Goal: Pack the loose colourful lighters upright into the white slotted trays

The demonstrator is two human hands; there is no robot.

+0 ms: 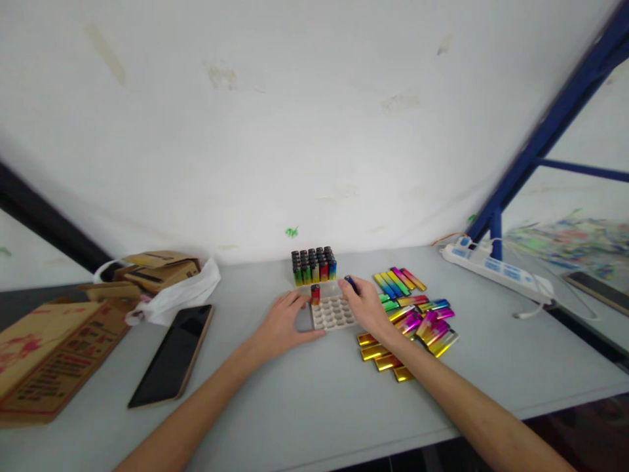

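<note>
A white tray (pixel 331 316) with rows of round holes lies on the table in front of me. One red lighter (pixel 315 295) stands upright in its back left corner. My left hand (pixel 282 326) rests at the tray's left side with thumb and fingers spread apart, touching or very near its edge. Above the tray's back right part, my right hand (pixel 366 305) pinches a dark blue lighter (pixel 350 282), mostly covered by the fingers. Just behind stands a block of several upright lighters (pixel 314 267) with black tops. Shiny, many-coloured lighters (pixel 410 320) lie in a pile beside and beneath my right forearm.
A dark tablet or large phone (pixel 171 357) lies at left, near a printed cardboard box (pixel 54 357), an opened carton (pixel 162 270) and a white plastic bag (pixel 189 295). At right are a power strip (pixel 498 270), a cable, another phone (pixel 599 290) and a blue metal frame (pixel 521 154).
</note>
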